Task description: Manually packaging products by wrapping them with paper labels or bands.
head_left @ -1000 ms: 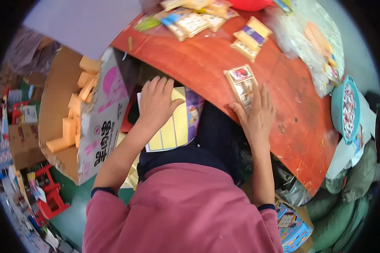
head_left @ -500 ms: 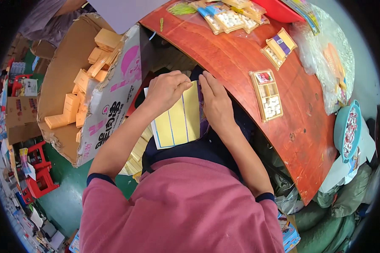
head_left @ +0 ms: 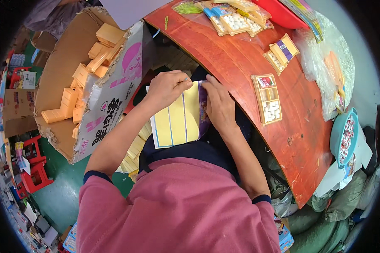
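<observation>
A yellow sheet (head_left: 177,122) divided by thin blue lines lies over my lap, with a white margin on its left and a purple strip down its right edge. My left hand (head_left: 169,87) is closed in a pinch at the sheet's top edge, close to the purple strip. On the other side my right hand (head_left: 221,103) grips the purple edge, its fingers bent over it and its thumb mostly hidden. Both hands are near each other at the top of the sheet.
To the right is a red-brown table (head_left: 223,55) with a divided tray (head_left: 268,99) of white pieces, a purple-banded box (head_left: 285,48) and stacked packs (head_left: 236,21). A teal basin (head_left: 337,139) stands beyond. At left, a large carton (head_left: 57,80) holds orange boxes (head_left: 69,103).
My right hand's fingers have curled from nearly straight to bent over the purple edge. My left hand keeps its pinch at the top. The view has shifted slightly.
</observation>
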A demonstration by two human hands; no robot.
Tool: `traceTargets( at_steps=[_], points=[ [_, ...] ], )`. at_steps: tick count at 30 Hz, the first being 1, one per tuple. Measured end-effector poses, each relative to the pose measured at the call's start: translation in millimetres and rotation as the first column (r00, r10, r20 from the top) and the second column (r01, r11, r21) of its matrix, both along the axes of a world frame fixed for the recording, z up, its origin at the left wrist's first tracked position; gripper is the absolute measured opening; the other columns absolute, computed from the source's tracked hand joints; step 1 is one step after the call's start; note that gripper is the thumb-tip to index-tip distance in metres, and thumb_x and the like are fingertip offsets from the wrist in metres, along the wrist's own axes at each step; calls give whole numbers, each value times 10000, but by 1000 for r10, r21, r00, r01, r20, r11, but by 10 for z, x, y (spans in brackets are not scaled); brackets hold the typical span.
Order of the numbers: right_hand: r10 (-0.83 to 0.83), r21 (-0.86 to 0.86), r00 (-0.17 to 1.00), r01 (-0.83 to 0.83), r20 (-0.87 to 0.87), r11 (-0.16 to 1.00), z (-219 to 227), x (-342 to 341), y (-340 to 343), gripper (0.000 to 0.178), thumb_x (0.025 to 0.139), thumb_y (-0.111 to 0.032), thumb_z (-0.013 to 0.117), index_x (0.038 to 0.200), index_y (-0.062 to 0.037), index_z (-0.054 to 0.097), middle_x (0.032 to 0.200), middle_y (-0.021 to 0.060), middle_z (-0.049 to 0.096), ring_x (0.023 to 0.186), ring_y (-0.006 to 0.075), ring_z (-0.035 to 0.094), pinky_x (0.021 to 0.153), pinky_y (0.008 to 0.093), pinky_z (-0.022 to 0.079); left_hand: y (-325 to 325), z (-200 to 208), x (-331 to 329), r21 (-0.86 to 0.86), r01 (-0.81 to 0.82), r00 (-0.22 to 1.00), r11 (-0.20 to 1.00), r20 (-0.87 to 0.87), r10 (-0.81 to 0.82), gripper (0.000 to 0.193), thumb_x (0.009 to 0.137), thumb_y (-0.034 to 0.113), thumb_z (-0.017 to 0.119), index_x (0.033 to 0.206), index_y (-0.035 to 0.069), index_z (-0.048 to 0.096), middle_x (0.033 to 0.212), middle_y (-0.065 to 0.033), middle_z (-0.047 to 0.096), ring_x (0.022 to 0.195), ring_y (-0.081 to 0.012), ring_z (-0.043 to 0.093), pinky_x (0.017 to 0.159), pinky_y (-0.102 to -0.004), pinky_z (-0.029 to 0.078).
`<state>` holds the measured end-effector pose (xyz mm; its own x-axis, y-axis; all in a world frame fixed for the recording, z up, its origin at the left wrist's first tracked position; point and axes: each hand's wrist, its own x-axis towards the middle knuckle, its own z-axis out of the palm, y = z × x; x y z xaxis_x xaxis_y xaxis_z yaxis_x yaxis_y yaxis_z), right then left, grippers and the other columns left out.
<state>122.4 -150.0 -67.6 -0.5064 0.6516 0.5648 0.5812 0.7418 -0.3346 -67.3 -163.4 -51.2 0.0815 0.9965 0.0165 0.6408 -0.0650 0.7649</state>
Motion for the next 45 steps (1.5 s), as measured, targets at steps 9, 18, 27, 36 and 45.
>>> traceTargets(
  at_steps=[9, 18, 27, 36, 45],
  points=[
    [-8, 53, 997, 4, 77, 999, -52, -13, -10, 329, 737, 5, 569, 1066, -6, 588, 1134, 131, 591, 968, 278, 601, 783, 335, 514, -31, 88, 64, 46, -45, 991, 998, -126, 50, 199, 811, 267, 579, 767, 82, 639, 742, -69, 587, 708, -302, 592, 595, -404, 453],
    [33, 86, 990, -45, 135, 995, 289, 404, -320, 224, 688, -96, 707, 835, -46, 546, 1014, 135, 613, 848, 253, 628, 689, 352, 500, 14, 17, 79, 132, -26, 976, 991, -213, 54, 167, 812, 242, 578, 782, 87, 632, 744, -57, 582, 710, -306, 592, 589, -405, 458],
    [-423, -506, 626, 53, -655, 861, 1287, 1752, -760, 156, 841, -122, 642, 837, -39, 511, 740, 48, 560, 551, 102, 497, 513, 251, 425, 19, 73, 225, 306, 131, 793, 943, -603, 86, 102, 775, 94, 610, 864, 56, 644, 827, -78, 609, 899, -269, 583, 750, -397, 460],
    [-562, -698, 587, -7, -583, 716, 1131, 1785, 77, 109, 863, -98, 620, 856, -22, 543, 709, 12, 569, 596, 57, 514, 516, 190, 402, -164, 485, 1206, -111, 312, 503, 944, 862, -65, 473, 930, 400, 482, 1138, -17, 565, 999, -115, 598, 947, -154, 567, 767, -277, 467],
    [-623, -797, 640, 27, -450, 603, 762, 1873, 597, 300, 763, -34, 700, 994, -13, 509, 840, 43, 603, 757, 98, 586, 676, 212, 461, 274, 377, 1511, -273, 96, 647, 957, 748, 149, 290, 829, 75, 647, 1086, -39, 576, 820, -98, 643, 645, -94, 619, 538, -208, 520]
  ],
)
